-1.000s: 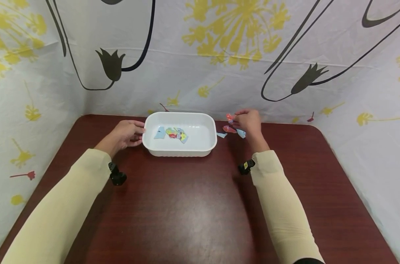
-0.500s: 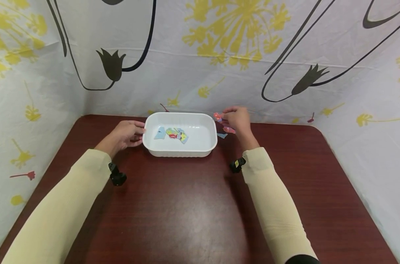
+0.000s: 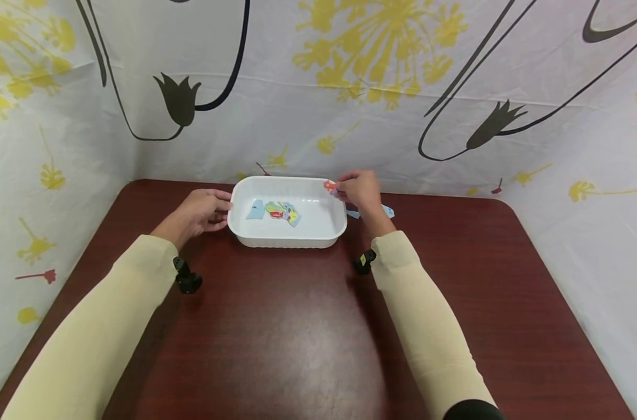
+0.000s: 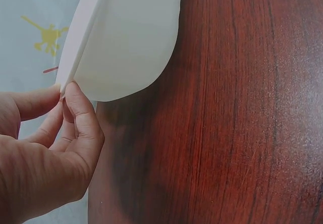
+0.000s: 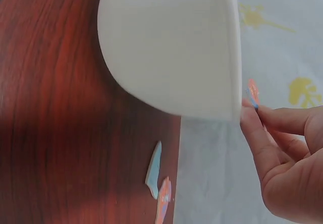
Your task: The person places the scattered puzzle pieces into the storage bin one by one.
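A white rectangular tub (image 3: 287,241) with rounded corners stands near the back of the table. My left hand (image 3: 202,211) pinches its left rim between thumb and fingers, as the left wrist view shows closely. Between the thumb and fingers of my right hand (image 3: 363,190) is a flat red-orange puzzle piece (image 3: 329,186) with a bluish edge. That hand is at the tub's right rim, and the piece overlaps the tub's inside in the head view. Inside the tub lie a light blue piece (image 3: 255,210) and a cluster of multicoloured pieces (image 3: 283,212).
On the table right of the tub lie a light blue piece (image 5: 154,171) and a red-pink piece (image 5: 163,201). Another light blue piece (image 3: 388,211) shows beside my right wrist. A patterned cloth (image 3: 318,134) hangs right behind the table (image 3: 276,326).
My right hand has moved left from over the loose pieces to the tub's right rim, carrying the red-orange puzzle piece. My left hand keeps its hold on the tub, which stays put.
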The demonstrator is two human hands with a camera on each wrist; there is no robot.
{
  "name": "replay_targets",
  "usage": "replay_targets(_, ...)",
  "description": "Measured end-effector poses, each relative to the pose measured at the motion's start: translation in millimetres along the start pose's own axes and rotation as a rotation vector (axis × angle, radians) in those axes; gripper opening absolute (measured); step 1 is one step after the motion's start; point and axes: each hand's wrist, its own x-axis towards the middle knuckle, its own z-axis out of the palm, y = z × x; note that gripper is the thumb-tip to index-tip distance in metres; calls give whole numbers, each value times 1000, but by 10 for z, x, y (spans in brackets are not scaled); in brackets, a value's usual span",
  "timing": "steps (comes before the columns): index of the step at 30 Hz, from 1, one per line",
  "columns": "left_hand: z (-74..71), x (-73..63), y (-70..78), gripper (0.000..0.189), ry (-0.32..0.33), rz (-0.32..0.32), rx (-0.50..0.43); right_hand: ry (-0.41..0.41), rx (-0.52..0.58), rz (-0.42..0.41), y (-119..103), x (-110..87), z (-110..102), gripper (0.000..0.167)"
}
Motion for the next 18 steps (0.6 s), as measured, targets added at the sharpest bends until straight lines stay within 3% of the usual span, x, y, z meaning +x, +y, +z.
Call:
replay_targets(9,1,-7,5,39,5,-1,6,-46,-41,-3,-13,29,254,17)
replay_targets(18,-2,3,9,39,9,-10,5,-92,-148,-14,-29,49,494,15)
